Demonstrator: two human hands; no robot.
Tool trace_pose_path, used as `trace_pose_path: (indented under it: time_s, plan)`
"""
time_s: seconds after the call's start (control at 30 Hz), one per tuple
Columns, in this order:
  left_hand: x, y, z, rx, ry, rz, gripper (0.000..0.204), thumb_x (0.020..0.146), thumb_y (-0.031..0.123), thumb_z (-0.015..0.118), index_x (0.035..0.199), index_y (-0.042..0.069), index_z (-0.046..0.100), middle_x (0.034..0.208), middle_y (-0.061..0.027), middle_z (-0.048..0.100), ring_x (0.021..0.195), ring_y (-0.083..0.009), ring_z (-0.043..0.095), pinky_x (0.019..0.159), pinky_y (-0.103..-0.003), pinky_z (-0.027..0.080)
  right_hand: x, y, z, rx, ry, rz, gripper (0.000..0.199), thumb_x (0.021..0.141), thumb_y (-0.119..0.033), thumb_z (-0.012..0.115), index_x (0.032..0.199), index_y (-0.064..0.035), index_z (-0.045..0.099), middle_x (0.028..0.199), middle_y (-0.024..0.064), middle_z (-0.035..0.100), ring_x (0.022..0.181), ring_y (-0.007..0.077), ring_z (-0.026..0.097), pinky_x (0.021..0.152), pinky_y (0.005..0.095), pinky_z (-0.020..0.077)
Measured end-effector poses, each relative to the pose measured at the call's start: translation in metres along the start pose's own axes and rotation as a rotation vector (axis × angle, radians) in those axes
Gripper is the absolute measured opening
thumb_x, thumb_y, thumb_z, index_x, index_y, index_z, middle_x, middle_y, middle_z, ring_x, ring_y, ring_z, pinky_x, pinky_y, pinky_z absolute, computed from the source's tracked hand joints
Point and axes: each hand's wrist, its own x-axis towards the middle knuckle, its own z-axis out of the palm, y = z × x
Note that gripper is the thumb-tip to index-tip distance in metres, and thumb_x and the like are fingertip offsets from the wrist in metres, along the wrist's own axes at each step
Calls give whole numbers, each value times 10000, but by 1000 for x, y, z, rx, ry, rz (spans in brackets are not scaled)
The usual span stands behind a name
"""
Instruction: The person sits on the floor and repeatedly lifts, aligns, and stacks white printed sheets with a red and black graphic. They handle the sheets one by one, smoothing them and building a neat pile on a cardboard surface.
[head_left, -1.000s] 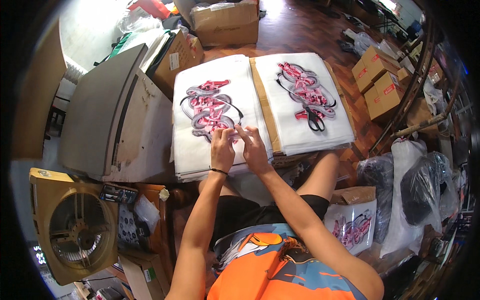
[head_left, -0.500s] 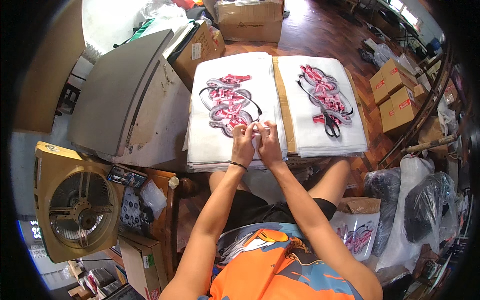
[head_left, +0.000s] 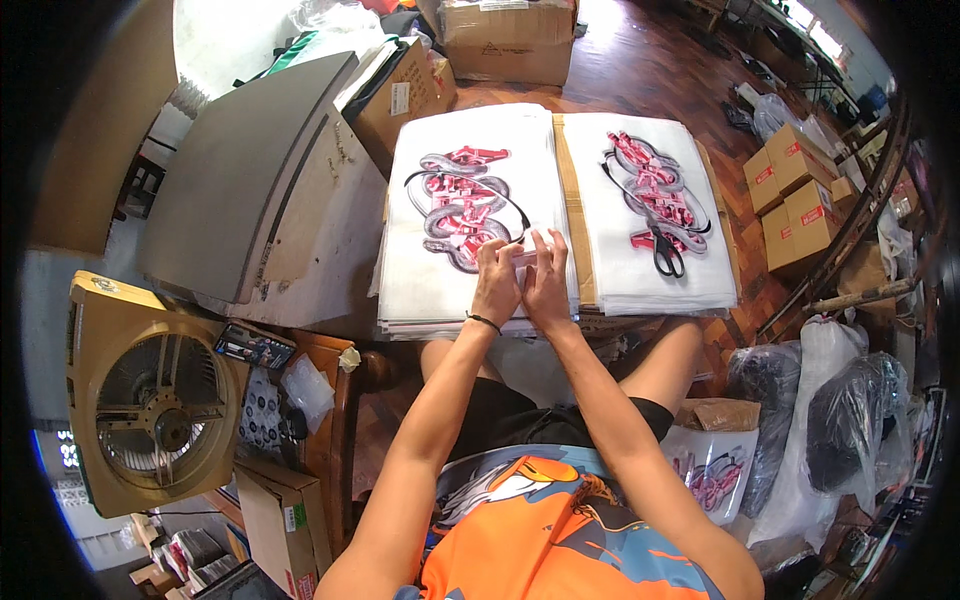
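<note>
A print workshop: stacked printed sheets (head_left: 470, 215), cardboard boxes (head_left: 800, 200), heat press (head_left: 250, 190).

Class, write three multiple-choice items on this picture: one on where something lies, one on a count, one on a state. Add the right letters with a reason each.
1. Where do the black scissors lie?
A. on the right stack of printed sheets
B. on the fan
C. on the floor

2. How many stacks of printed sheets lie side by side?
A. one
B. two
C. four

3. What are the left hand and right hand doing?
A. hanging apart in the air
B. resting together on the left stack
C. holding the scissors

Answers: 1 A, the scissors sit on the right print. 2 B, a brown strip parts two stacks. 3 B, both hands meet at the left stack's right edge.
</note>
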Motion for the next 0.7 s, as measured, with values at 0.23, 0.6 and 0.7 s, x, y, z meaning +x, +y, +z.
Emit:
trace_pose_path:
  time_s: [0.23, 0.6, 0.7]
  plan:
    - [5, -4, -8, -2, -71, 18, 449, 756, -53, 639, 1193, 26, 574, 1038, -166, 545, 1026, -373, 529, 940, -475, 441, 0, -4, -10, -108, -114, 49, 461, 894, 11, 555, 1349, -60, 533, 1300, 258, 459, 1178, 444, 499, 1010, 498, 435]
    - [3, 0, 0, -28, -47, -158, 543, 792, -116, 586, 1315, 24, 539, 1167, -206, 494, 1106, -386, 515, 989, -472, 434, 2, -1, -12, 16, -23, 43, 475, 944, 16, 505, 1413, -16, 445, 1292, 293, 460, 1158, 478, 526, 980, 487, 467]
    - [2, 2, 4, 23, -36, -108, 539, 795, -87, 625, 1316, 24, 540, 1170, -201, 484, 1103, -385, 513, 984, -475, 434, 3, 1, -10, 11, -26, 39, 513, 929, 24, 502, 1434, -16, 424, 1336, 287, 443, 1221, 473, 492, 1017, 488, 451]
